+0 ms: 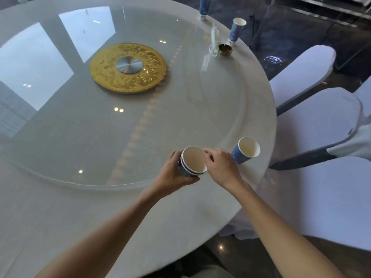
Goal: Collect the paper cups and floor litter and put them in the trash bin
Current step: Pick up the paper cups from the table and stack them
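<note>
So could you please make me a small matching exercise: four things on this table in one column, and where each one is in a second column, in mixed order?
Things:
1. nested cups
2. single cup
3. ashtray
4. gold disc

Places:
A. middle of the glass turntable
B. far table edge, beside a clear glass
C. held in the left hand, the right hand at the rim
D. on the table just right of the right hand

Pairs: 1-C, 2-D, 3-B, 4-A
</note>
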Demonstrator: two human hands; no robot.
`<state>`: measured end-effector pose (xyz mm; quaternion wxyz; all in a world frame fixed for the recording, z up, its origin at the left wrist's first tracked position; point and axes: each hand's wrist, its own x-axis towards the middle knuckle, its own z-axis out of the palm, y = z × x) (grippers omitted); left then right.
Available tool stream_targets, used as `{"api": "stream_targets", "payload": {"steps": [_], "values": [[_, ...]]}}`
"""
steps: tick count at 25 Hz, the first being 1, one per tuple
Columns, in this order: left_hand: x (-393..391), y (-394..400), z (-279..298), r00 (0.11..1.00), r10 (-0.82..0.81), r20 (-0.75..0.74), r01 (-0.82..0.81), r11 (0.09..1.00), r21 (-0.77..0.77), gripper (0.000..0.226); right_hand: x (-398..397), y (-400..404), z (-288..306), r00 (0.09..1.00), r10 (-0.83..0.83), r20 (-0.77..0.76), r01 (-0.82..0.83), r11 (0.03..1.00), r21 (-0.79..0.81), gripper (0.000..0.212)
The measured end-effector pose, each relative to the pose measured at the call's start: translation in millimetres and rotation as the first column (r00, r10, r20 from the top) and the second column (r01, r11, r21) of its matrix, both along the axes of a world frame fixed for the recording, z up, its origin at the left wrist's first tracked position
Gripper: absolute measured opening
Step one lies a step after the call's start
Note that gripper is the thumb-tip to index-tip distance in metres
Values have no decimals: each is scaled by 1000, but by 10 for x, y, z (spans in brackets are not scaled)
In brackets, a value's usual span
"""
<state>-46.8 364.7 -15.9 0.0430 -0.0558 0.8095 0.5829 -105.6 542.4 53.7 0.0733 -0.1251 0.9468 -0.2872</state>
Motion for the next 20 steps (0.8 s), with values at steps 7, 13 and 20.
{"api": "stream_targets", "payload": {"steps": [7,13,20], "values": [[-94,561,1,1000,4,11,-4,1000,10,95,-122,543,-100,998,-60,-25,61,997,43,28],[-233,1087,-70,991,111,72,-111,994,-3,87,-858,1380,-134,908,-418,-10,415,899,137,50],[-76,1572,-227,967,229,109,-226,973,-41,92,-1133,1744,-521,923,-244,296,199,964,174,24]]}}
